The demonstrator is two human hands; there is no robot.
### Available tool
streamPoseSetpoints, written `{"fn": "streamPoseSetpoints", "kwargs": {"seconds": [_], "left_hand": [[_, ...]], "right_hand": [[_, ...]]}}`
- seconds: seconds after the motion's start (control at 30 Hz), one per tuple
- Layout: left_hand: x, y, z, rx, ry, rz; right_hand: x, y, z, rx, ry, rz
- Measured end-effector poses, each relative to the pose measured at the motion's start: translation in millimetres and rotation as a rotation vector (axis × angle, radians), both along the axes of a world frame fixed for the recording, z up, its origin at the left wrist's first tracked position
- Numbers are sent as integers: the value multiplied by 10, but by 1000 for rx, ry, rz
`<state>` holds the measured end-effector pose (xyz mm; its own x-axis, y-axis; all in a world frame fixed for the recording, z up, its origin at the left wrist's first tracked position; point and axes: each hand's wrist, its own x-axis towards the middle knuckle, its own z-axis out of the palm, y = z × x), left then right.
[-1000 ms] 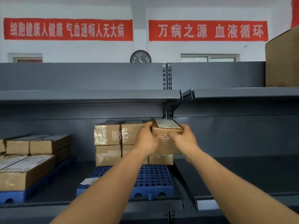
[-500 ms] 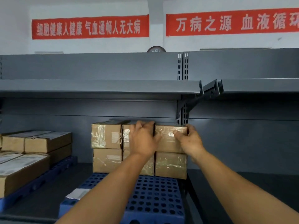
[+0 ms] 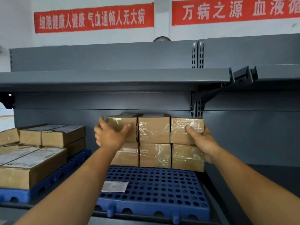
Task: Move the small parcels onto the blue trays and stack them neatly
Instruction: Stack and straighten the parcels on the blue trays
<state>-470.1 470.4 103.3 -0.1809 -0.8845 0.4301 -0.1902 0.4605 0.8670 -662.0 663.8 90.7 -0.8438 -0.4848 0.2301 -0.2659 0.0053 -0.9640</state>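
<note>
Two bare arms reach into a grey metal shelf point(image 3: 113, 77). Six taped cardboard parcels stand two high, three across, at the back of a blue perforated tray point(image 3: 151, 189). The right hand point(image 3: 201, 138) clasps the top right parcel point(image 3: 186, 130), thumb on its front. The left hand point(image 3: 110, 135) lies open against the top left parcel point(image 3: 123, 127). The risk, as judged: squeezing unevenly could skew the top row or push a parcel off its partner below.
</note>
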Motion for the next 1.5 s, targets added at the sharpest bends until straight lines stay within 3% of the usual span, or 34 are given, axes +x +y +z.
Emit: {"fn": "streamPoseSetpoints", "kwargs": {"seconds": [0.1,0.27,0.83,1.0,1.2,1.5], "left_hand": [[76,-227,-109,175,31,-218],[88,-401,-193,207,79,-363],[124,-600,-159,112,20,-397],[183,-640,-250,196,47,-427],[296,-608,-488,304,-106,-458],[256,-601,-611,292,-173,-514]], "right_hand": [[7,-18,-14,42,-18,-22],[8,-41,-39,67,-33,-33],[69,-169,-125,-16,-59,-88],[171,-140,-128,2,-47,-93],[248,-38,-312,81,-122,-119],[401,-96,-398,144,-161,-130]]}}
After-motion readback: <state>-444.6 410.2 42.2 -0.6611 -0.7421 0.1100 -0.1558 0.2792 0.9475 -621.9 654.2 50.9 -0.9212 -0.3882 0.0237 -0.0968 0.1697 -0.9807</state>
